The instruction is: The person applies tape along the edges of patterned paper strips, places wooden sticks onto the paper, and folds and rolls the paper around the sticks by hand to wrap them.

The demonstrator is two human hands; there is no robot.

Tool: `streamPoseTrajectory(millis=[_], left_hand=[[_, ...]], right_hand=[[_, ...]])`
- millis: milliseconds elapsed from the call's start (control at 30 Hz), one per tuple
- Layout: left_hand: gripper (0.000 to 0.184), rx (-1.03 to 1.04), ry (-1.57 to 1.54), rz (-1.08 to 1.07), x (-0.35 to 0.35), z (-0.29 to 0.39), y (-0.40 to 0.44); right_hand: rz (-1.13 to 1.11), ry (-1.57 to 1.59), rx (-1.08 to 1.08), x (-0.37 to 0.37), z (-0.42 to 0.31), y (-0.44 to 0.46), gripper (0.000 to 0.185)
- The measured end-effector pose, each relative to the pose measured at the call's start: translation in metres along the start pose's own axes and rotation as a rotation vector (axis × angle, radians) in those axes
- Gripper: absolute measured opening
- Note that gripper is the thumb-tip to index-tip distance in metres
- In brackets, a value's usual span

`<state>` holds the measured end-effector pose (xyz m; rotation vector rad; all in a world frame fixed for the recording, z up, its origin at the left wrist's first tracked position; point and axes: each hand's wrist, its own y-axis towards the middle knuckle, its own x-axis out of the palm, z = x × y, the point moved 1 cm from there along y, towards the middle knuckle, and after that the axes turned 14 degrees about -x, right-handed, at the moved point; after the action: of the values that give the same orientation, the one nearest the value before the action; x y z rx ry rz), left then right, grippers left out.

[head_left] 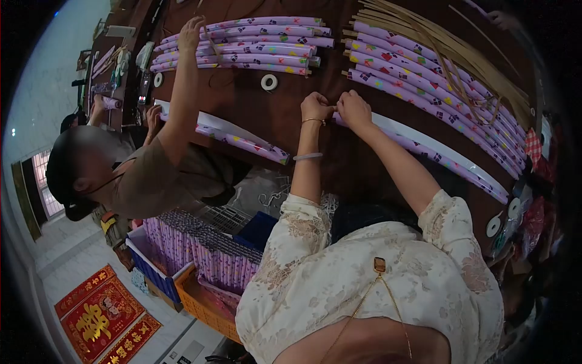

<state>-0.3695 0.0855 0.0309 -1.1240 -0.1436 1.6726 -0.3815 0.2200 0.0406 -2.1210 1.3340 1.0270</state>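
My left hand (pixel 317 107), with a bracelet at the wrist, is closed in a pinch close to the left end of a partly rolled purple patterned sheet (pixel 436 151). Fingertip to fingertip with it, my right hand (pixel 354 110) pinches at that same end, over the sheet. Whatever small piece lies between the fingers is too small to make out. The sheet's white inner side (pixel 418 134) shows along its upper edge. Above my hands lie several finished purple rolls (pixel 424 91) with thin wooden ends.
A co-worker (pixel 151 164) at left reaches over another half-rolled sheet (pixel 242 141). More purple rolls (pixel 242 45), a white tape roll (pixel 268 82) and wooden strips (pixel 479 67) lie on the brown table (pixel 242 97). An orange crate (pixel 203 309) of rolls stands below left.
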Motion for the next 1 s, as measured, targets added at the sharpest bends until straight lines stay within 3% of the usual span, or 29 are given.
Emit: streamPoseTrajectory(millis=[267, 333, 633, 767, 833, 900, 967, 1000], left_hand=[[0.034, -0.031, -0.063, -0.014, 0.002, -0.002, 0.002], [0.036, -0.01, -0.035, -0.013, 0.001, -0.003, 0.003], [0.036, -0.021, -0.002, -0.022, -0.009, 0.008, -0.007], [0.034, -0.075, -0.109, -0.068, -0.005, 0.001, 0.005], [0.034, -0.054, -0.025, -0.032, -0.003, -0.003, 0.011], [0.035, -0.069, -0.021, -0.063, -0.005, -0.001, 0.015], [0.034, -0.074, 0.048, -0.051, -0.01, 0.009, 0.009], [0.033, -0.081, 0.037, -0.059, -0.01, 0.01, 0.011]], right_hand=[[0.168, -0.033, -0.073, 0.004, 0.003, -0.008, 0.012], [0.128, -0.035, 0.038, -0.01, -0.001, -0.012, 0.014], [0.234, 0.007, 0.018, -0.141, 0.086, -0.107, 0.015], [0.278, -0.012, 0.364, -0.227, 0.174, -0.2, 0.021], [0.355, -0.053, 0.408, -0.27, 0.253, -0.272, 0.026], [0.428, -0.261, 0.531, -0.323, 0.273, -0.332, 0.033], [0.553, -0.399, 0.921, -0.359, 0.276, -0.382, 0.037], [0.587, -0.41, 0.921, -0.37, 0.29, -0.415, 0.038]])
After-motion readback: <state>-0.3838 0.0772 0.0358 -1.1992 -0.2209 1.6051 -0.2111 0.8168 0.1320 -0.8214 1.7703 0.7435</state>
